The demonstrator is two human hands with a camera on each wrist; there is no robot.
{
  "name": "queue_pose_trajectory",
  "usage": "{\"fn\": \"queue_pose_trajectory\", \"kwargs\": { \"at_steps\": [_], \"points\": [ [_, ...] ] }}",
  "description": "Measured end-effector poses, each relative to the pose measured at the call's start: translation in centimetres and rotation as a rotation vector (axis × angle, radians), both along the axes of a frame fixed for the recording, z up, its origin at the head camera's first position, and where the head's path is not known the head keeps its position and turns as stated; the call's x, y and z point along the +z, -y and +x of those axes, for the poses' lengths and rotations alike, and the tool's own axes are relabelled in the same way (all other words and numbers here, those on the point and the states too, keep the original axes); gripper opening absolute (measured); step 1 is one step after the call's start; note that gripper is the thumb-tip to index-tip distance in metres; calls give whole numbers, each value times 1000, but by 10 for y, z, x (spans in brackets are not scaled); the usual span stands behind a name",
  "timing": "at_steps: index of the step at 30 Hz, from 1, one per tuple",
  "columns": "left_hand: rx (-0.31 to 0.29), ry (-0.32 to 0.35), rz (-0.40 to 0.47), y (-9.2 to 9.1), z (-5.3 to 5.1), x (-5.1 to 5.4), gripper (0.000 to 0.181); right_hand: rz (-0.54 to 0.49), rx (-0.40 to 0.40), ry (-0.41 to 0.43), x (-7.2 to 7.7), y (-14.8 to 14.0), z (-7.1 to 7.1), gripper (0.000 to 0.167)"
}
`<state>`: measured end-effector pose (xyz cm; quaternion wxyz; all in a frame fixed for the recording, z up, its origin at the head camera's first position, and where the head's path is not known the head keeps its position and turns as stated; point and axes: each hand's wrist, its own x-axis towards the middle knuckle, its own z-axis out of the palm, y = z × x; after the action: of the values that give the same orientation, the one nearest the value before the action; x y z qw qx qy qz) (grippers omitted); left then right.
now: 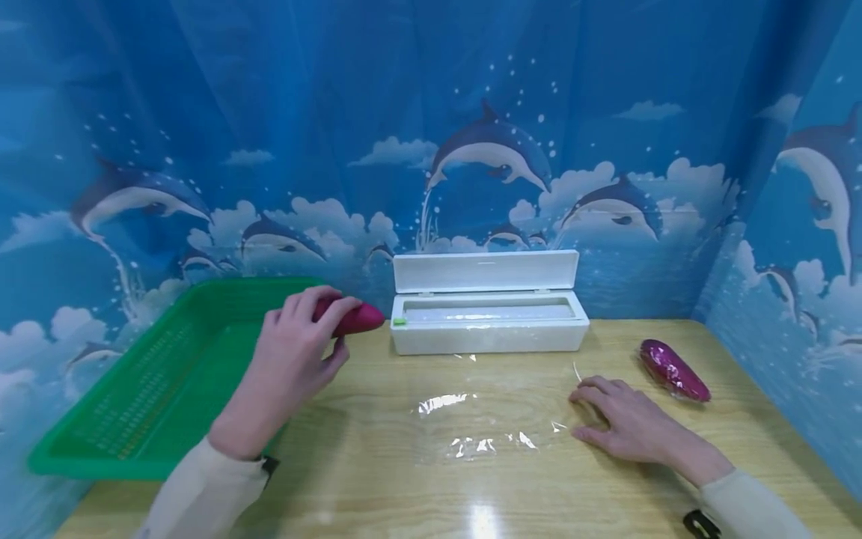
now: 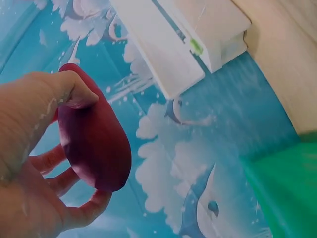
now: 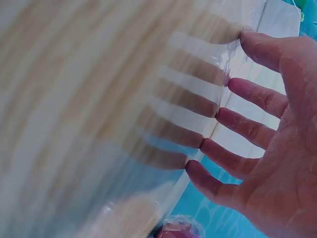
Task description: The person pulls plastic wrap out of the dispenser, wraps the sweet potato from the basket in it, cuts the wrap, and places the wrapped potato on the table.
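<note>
My left hand (image 1: 296, 344) grips a smooth purple-red sweet potato (image 1: 360, 320) above the table, left of the dispenser. In the left wrist view, thumb and fingers curl round this sweet potato (image 2: 96, 139). A clear sheet of cling film (image 1: 485, 419) lies on the table between the hands, its shine marking it out. Beside the sheet's right side rests my right hand (image 1: 629, 419), fingers spread and slightly bent. In the right wrist view its fingertips touch the shiny surface. Beyond it lies a second purple-red sweet potato (image 1: 673, 370) wrapped in clear film.
A white cling film dispenser (image 1: 488, 338) stands at the back with its lid (image 1: 485, 272) raised and a green slider (image 1: 399, 321) at its left end. The large green basket (image 1: 151, 468) takes up the left side. Dolphin-printed curtains (image 1: 337, 112) enclose the table.
</note>
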<state>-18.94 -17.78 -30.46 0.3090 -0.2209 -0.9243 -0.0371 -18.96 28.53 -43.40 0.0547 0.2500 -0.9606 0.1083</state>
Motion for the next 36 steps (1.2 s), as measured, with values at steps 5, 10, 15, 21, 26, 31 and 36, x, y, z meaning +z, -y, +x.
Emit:
{"fn": "queue_pose_trajectory", "kwargs": {
  "at_steps": [5, 10, 15, 21, 26, 31, 36],
  "points": [
    [-30, -30, -41, -13, -3, -12, 69, 4, -7, 9, 0, 1, 0, 49],
    [-81, -40, -20, -25, -3, -22, 71, 8, -16, 25, 1, 1, 1, 49],
    [-123, -5, 24, -36, -4, -30, 68, 11, -15, 24, 2, 2, 1, 49],
    [-157, 35, 10, -53, -5, -44, 63, 29, -19, 40, 2, 2, 0, 51],
    [-192, 139, 8, -73, -3, -59, 60, 39, -16, 55, 3, 2, 1, 51],
    [-214, 248, 27, -93, -3, -71, 59, 36, -1, 63, 5, 2, 2, 52],
    [-234, 327, 27, -112, -7, -80, 55, 21, 12, 55, 6, -1, 4, 54]
  ]
}}
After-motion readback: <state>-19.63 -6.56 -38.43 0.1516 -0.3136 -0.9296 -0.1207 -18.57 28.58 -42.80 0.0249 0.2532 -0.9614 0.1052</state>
